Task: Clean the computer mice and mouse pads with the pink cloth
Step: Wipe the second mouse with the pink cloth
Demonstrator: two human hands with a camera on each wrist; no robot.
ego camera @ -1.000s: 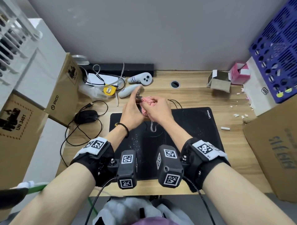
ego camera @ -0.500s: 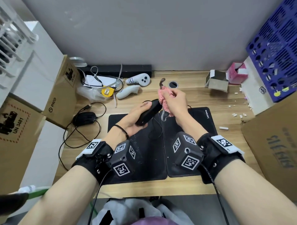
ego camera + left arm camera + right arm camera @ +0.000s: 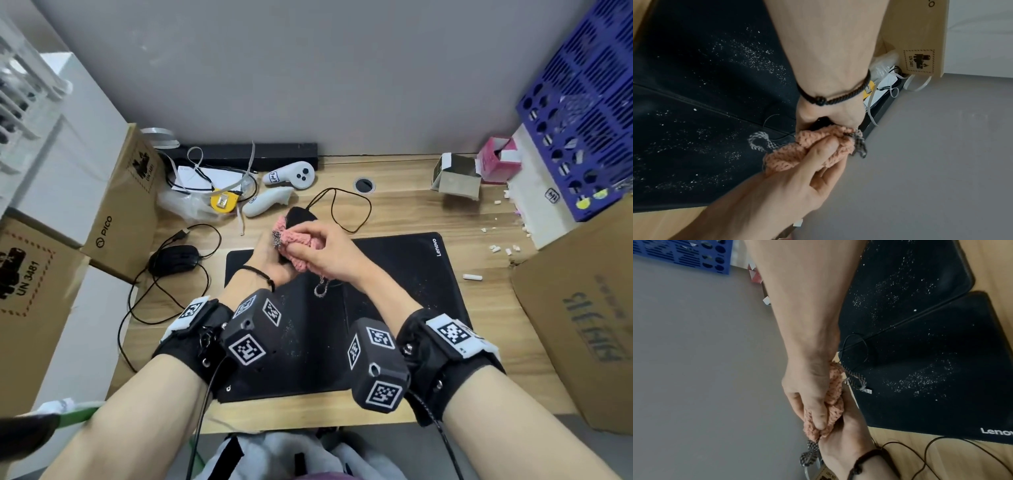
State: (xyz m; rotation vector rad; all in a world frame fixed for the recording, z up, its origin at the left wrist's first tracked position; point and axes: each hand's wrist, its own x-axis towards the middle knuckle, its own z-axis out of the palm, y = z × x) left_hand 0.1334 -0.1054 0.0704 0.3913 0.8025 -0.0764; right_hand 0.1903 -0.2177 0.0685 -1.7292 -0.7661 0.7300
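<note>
Nearest, two black mouse pads (image 3: 394, 274) lie side by side, dusty, awaiting wipe. Above pads, my left hand (image 3: 265, 260) grips mouse (image 3: 299, 216) raised for access; right hand (image 3: 329, 255) clenches pink cloth (image 3: 301, 240) against it, rubbing. Left of pads, second mouse (image 3: 174, 260) waits, apparently untouched.
</note>
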